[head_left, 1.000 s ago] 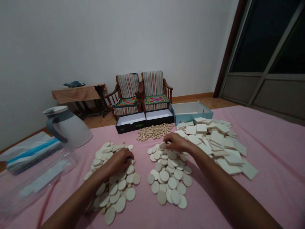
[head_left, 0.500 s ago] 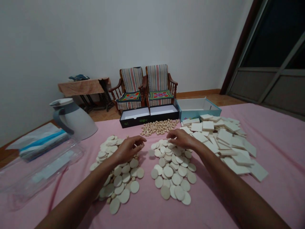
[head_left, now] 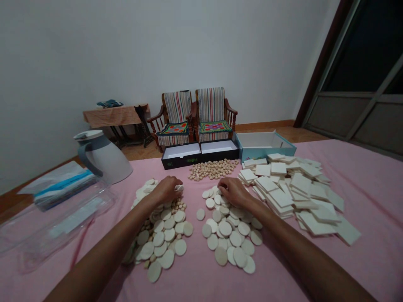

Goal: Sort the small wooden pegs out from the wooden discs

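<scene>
My left hand [head_left: 166, 189] is closed above the far side of the left heap, with a few pale round wooden discs [head_left: 179, 188] at its fingertips. Below it, pale discs [head_left: 168, 222] lie mixed with small wooden beads or cubes [head_left: 179, 204]. Over the far edge of the right heap of discs [head_left: 225, 228], my right hand [head_left: 233, 191] curls its fingers down; whatever they grip is hidden behind the hand. One loose disc [head_left: 200, 214] lies flat on the pink cloth [head_left: 198, 268] between the heaps.
Square pale tiles [head_left: 299, 182] are piled at the right. Small wooden pieces [head_left: 214, 169] lie before a black box [head_left: 182, 159] and a light-blue box [head_left: 267, 144]. A grey jug [head_left: 113, 161], a tissue pack [head_left: 64, 191] and a clear plastic tray [head_left: 78, 214] occupy the left.
My left hand has gone from open fingers to closed on discs. My right hand's fingers have curled down onto its heap. The blurred loose disc now rests on the cloth; the view shifted slightly.
</scene>
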{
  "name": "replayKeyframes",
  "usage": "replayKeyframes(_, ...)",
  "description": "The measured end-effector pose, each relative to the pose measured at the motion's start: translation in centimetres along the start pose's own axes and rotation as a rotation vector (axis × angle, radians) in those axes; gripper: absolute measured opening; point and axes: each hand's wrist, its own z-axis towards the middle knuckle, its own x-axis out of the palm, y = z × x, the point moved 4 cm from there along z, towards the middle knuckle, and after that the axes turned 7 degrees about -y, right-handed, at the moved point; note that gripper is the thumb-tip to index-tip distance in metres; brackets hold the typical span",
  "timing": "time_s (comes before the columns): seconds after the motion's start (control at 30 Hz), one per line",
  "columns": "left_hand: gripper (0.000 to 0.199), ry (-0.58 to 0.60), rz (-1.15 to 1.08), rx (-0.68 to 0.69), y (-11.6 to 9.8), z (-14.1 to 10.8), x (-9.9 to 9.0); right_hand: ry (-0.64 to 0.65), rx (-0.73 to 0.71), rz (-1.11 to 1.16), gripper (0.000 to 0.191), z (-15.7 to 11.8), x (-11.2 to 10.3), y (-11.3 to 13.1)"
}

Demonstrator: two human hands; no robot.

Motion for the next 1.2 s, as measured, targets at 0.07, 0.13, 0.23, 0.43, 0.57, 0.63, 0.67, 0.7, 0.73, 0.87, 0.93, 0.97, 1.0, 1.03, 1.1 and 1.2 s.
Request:
replayKeyframes(0.07, 0.031, 0.042, 0.011, 0.003, 0.1, 0.4, 0.5, 0.003, -0.021, -0.003, 0.017, -0.2, 0.7, 0.1)
replayKeyframes(0.13, 0.027, 0.075, 0.016, 0.008, 0.1, 0.7, 0.9, 0.009, -0.032, 0.0, 0.017, -0.2, 1.2, 0.0)
replayKeyframes(0.23, 0.018, 0.109, 0.016, 0.011, 0.2, 1.2, 1.2, 0.013, -0.042, 0.007, 0.017, -0.1, 1.7, -0.4)
replayKeyframes(0.43, 0.017, 0.122, 0.002, -0.03, 1.0, 2.2, 1.6, 0.014, -0.059, 0.013, 0.017, -0.1, 1.7, -0.3)
replayKeyframes(0.57, 0.028, 0.167, -0.011, -0.061, 1.2, 2.7, 2.1, 0.018, -0.05, 0.02, 0.016, -0.3, 1.5, 0.0)
replayKeyframes(0.63, 0.03, 0.186, -0.026, -0.071, 1.1, 2.7, 2.2, 0.018, -0.052, 0.02, 0.016, -0.3, 1.5, 0.0)
replayKeyframes(0.67, 0.03, 0.188, -0.034, -0.076, 1.1, 2.7, 2.2, 0.019, -0.056, 0.02, 0.016, -0.3, 1.5, 0.0)
replayKeyframes(0.7, 0.03, 0.185, -0.043, -0.083, 1.1, 2.7, 2.2, 0.021, -0.062, 0.02, 0.016, -0.3, 1.6, -0.1)
replayKeyframes(0.73, 0.029, 0.176, -0.052, -0.09, 1.1, 2.7, 2.1, 0.024, -0.067, 0.022, 0.015, -0.3, 1.6, -0.2)
replayKeyframes(0.87, 0.019, 0.108, -0.127, -0.087, 0.4, 2.3, 1.3, 0.018, -0.07, 0.034, 0.015, -0.2, 1.8, -0.4)
replayKeyframes(0.93, 0.014, 0.084, -0.205, -0.044, -0.6, 2.0, 0.6, 0.011, -0.072, 0.043, 0.016, -0.2, 1.8, -0.4)
replayKeyframes(0.97, 0.013, 0.078, -0.254, -0.012, -1.2, 1.9, 0.2, 0.009, -0.072, 0.045, 0.016, -0.2, 1.8, -0.4)
replayKeyframes(1.0, 0.013, 0.074, -0.307, 0.023, -1.9, 1.7, -0.3, 0.006, -0.071, 0.046, 0.016, -0.2, 1.7, -0.4)
replayKeyframes(1.03, 0.015, 0.071, -0.361, 0.058, -2.6, 1.5, -0.7, 0.003, -0.07, 0.046, 0.016, -0.2, 1.7, -0.4)
replayKeyframes(1.1, 0.023, 0.04, -0.444, 0.104, -3.7, 1.0, -1.7, 0.001, -0.064, 0.049, 0.016, -0.2, 1.6, -0.3)
replayKeyframes(1.2, 0.026, -0.045, -0.49, 0.106, -3.8, -0.1, -2.7, 0.003, -0.064, 0.063, 0.016, -0.3, 1.4, -0.2)
